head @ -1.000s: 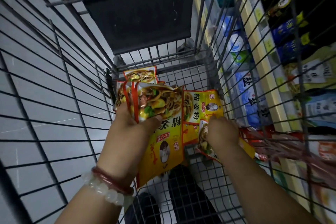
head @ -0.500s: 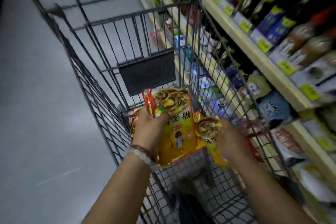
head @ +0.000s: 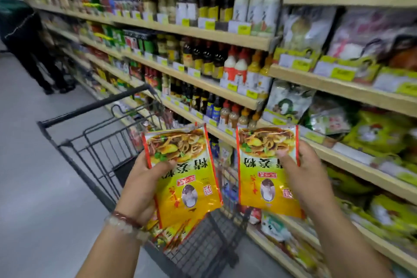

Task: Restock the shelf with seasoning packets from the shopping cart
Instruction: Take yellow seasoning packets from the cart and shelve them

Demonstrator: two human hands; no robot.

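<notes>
**Packets up, shelf to the right**

Left hand (head: 144,185) grips a stack of yellow foil seasoning packets (head: 187,178), right hand (head: 302,176) pinches one more (head: 266,174). Long axes upright. Wooden shelf (head: 327,156) sits right of both; right hand nearer.

The left hand (head: 144,184) covers the left edge of its stack of seasoning packets (head: 185,178), and how many lie behind the front one cannot be counted; the right hand (head: 304,171) hides the right side of its seasoning packet (head: 266,169); the shopping cart (head: 101,142) floor is screened by the packets and arms; the shelf (head: 338,88) bags at right are smeared by blur, labels unreadable; a distant person (head: 27,45) is blurred.
</notes>
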